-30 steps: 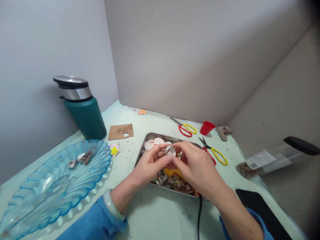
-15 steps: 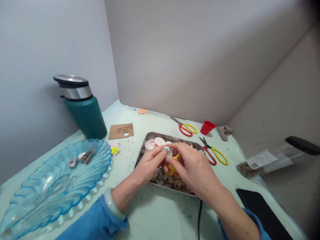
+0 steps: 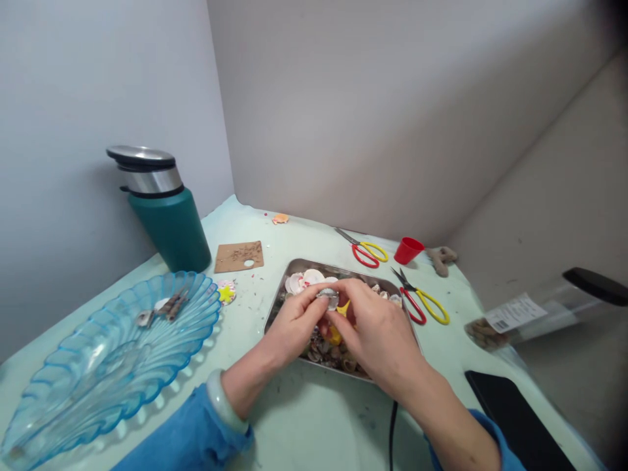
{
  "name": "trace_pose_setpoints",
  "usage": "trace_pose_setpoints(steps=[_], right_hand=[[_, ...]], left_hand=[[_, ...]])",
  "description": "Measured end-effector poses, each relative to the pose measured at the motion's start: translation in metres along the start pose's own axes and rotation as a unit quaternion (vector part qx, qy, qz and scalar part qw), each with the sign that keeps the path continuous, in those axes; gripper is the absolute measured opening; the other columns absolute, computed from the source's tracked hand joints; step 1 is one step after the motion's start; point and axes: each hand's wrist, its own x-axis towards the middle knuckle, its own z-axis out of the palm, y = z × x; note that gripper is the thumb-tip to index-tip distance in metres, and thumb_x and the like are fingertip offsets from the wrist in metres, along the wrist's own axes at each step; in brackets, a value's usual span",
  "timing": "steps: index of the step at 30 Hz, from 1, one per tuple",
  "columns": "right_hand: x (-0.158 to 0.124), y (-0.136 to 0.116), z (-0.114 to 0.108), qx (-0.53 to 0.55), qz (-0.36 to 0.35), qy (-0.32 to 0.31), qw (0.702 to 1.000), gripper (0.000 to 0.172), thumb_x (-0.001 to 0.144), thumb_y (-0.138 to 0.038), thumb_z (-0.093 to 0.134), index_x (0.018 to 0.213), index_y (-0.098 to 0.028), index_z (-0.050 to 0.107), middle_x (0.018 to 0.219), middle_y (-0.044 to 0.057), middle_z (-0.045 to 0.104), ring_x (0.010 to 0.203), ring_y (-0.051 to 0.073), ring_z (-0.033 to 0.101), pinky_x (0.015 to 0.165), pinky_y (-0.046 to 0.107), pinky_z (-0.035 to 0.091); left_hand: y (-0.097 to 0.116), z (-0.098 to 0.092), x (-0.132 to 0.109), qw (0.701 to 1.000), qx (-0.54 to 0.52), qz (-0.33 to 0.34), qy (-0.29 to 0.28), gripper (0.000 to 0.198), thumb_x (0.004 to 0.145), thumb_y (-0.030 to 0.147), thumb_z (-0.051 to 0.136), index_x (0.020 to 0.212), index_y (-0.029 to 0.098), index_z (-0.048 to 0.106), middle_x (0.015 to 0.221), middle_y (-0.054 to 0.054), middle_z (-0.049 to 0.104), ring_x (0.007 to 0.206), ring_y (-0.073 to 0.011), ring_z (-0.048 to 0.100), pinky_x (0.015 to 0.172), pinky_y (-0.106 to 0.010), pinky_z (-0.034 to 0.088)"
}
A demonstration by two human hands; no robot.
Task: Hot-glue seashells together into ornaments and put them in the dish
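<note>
Over a metal tray (image 3: 289,275) filled with several seashells, my left hand (image 3: 294,324) and my right hand (image 3: 375,333) meet. Both pinch a small pale shell (image 3: 330,298) between their fingertips. A yellow piece (image 3: 343,307) shows under my right fingers, which hide most of it. White shells (image 3: 301,281) lie at the tray's far left corner, brownish ones (image 3: 338,356) near its front edge. A black cord (image 3: 392,432) runs from under my right wrist toward me.
A blue glass dish (image 3: 98,366) with small bits sits at the left, a green thermos (image 3: 164,212) behind it. A cardboard piece (image 3: 239,256), two yellow-and-red scissors (image 3: 366,248) (image 3: 424,302), a red cup (image 3: 408,250), a lying clear jar (image 3: 530,314) and a black phone (image 3: 515,418) surround the tray.
Both hands have drifted slightly toward me and left over the tray, still pinching the small shell. The yellow piece is more covered by my right fingers.
</note>
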Motion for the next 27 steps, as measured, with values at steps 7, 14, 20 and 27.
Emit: trace_pose_setpoints(steps=[7,14,20,27], right_hand=[[-0.0014,0.0006,-0.0001,-0.02,-0.018,0.015,1.0,0.015,0.082,-0.016,0.055,0.097,-0.019,0.056,0.082,0.003,0.064,0.067,0.019,0.059,0.057,0.028,0.034],[-0.0002,-0.0005,0.0018,-0.039,-0.024,0.016,0.999,0.011,0.083,-0.016,0.053,0.094,-0.018,0.055,0.08,0.003,0.063,0.065,0.019,0.059,0.055,0.028,0.033],[-0.0008,0.0002,0.0007,-0.039,-0.023,0.003,0.999,0.016,0.083,-0.017,0.055,0.099,-0.018,0.056,0.083,0.003,0.063,0.068,0.02,0.06,0.056,0.028,0.033],[-0.0013,0.0014,0.0004,-0.027,-0.013,0.0,1.0,0.017,0.083,-0.019,0.057,0.1,-0.019,0.057,0.081,0.003,0.065,0.069,0.021,0.06,0.058,0.028,0.034]], left_hand=[[-0.0016,-0.0006,-0.0009,1.0,0.022,0.02,0.002,0.036,0.088,0.032,0.051,0.12,0.019,0.061,0.076,-0.001,0.059,0.063,-0.0117,0.05,0.06,-0.022,0.043],[-0.0043,-0.0017,0.0001,1.0,0.019,0.01,0.006,0.035,0.087,0.034,0.051,0.117,0.018,0.062,0.078,-0.001,0.059,0.062,-0.0107,0.049,0.06,-0.022,0.042],[-0.0034,-0.0003,0.0001,1.0,0.02,0.006,0.007,0.036,0.087,0.035,0.051,0.116,0.018,0.062,0.075,0.0,0.056,0.06,-0.0098,0.047,0.057,-0.021,0.041],[0.0008,0.0013,-0.001,1.0,0.002,-0.013,0.008,0.033,0.086,0.036,0.052,0.108,0.013,0.063,0.057,0.003,0.046,0.052,-0.0096,0.043,0.05,-0.021,0.038]])
